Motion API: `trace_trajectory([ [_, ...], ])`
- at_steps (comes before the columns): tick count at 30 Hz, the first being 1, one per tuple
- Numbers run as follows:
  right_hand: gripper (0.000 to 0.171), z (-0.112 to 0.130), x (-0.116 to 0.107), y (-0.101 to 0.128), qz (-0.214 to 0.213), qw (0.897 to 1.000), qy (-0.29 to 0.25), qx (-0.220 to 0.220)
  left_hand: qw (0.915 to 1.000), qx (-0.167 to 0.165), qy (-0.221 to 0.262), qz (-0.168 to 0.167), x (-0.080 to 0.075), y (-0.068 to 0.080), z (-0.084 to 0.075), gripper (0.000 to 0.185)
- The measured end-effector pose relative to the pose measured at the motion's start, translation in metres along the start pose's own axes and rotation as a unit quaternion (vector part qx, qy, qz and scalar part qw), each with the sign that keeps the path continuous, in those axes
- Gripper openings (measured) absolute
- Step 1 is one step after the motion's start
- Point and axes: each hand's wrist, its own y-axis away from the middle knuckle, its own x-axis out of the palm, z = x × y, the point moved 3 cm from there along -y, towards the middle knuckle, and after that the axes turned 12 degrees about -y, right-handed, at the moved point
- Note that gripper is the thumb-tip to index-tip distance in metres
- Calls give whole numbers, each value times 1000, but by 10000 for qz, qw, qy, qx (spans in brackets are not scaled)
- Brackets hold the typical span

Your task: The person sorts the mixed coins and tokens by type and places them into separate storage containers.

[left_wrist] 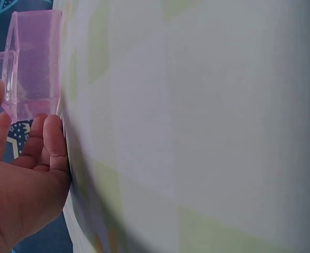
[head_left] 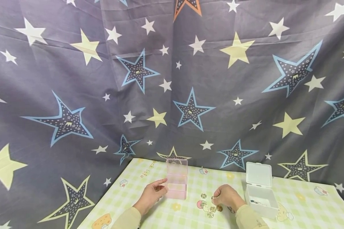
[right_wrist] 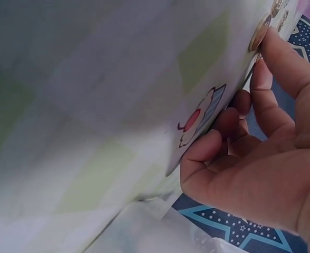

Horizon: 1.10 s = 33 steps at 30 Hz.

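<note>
A translucent pink box point(head_left: 176, 194) stands with its lid point(head_left: 177, 167) raised. My left hand point(head_left: 152, 194) is at its left side, fingertips touching the wall near the rim. In the left wrist view the lower fingers point(left_wrist: 55, 137) lie right by the box's base, close over the cloth. My right hand point(head_left: 228, 196) is over a loose group of round metallic coins point(head_left: 205, 208), pinching one coin point(head_left: 213, 197) between thumb and fingertips. A brownish coin point(head_left: 219, 208) lies on the cloth just under that hand. In the right wrist view the other fingers are curled.
An open white box point(head_left: 265, 210) stands right of my right hand, its lid point(head_left: 258, 174) tipped back and a small dark item inside. Both boxes sit on a green-checked tablecloth point(head_left: 149, 219). A dark star-patterned curtain point(head_left: 166, 136) hangs behind the table.
</note>
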Motion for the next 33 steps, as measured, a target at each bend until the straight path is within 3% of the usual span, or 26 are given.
trace_trajectory([
  [8,20,-1,1,1,-62,9998,186,-100,9999,58,-88,-39,2,-2,3,53],
  [23,21,0,4,9,-453,9972,-207,-567,9999,80,-67,-34,0,-1,3,52],
  [33,7,-10,1,5,-90,9936,-698,-882,9999,108,-29,13,-1,-2,3,53],
])
